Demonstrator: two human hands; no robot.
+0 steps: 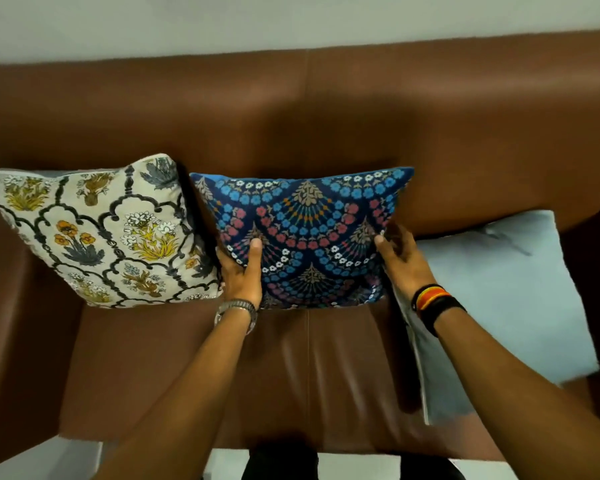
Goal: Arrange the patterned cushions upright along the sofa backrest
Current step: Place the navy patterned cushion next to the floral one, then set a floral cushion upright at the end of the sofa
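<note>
A dark blue cushion [309, 230] with blue, pink and white flowers stands upright against the brown sofa backrest [291, 109], at the middle. My left hand [241, 271] grips its lower left edge, thumb on the front. My right hand [400, 258] grips its lower right edge. To its left a cream cushion [94, 233] with yellow flowers and black arches leans upright against the backrest, touching the blue one.
A plain pale blue cushion [506, 289] lies tilted on the right of the seat, against the right armrest [596, 244]. The brown leather seat [257, 368] shows in front of the cushions. The left armrest [11, 323] borders the cream cushion. A white wall is behind the sofa.
</note>
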